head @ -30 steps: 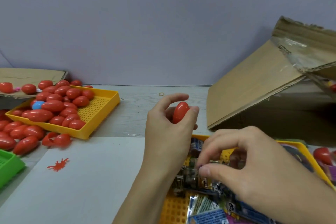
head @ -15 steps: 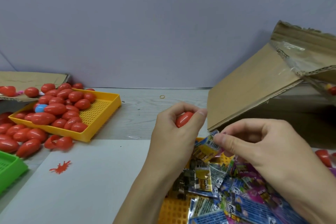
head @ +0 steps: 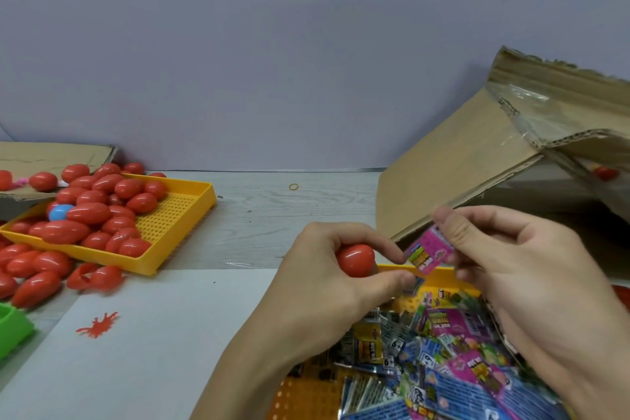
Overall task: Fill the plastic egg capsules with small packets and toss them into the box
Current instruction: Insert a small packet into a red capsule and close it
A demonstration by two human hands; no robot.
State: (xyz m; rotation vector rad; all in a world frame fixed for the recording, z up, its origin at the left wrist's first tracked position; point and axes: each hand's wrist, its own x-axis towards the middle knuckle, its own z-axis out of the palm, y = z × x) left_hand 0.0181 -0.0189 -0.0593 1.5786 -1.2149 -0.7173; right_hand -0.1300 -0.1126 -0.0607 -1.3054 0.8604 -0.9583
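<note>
My left hand (head: 327, 269) grips a red egg capsule (head: 355, 259) between thumb and fingers. My right hand (head: 518, 269) pinches a small pink packet (head: 430, 252) just to the right of the capsule, almost touching my left fingertips. Below both hands a yellow tray (head: 300, 399) holds a heap of loose packets (head: 443, 361). The open cardboard box (head: 477, 160) lies on its side at the right; a red capsule (head: 606, 172) shows inside it.
A second yellow tray (head: 177, 232) at the left is piled with red capsules (head: 99, 211) and one blue one (head: 58, 212); more capsules lie in front of it. A green tray corner (head: 10, 327) sits at the left edge. A rubber band (head: 293, 186) lies near the wall.
My right hand lifted a packet out of the tray and brought it up beside the capsule. My left hand lowered slightly with the capsule still in its grip.
</note>
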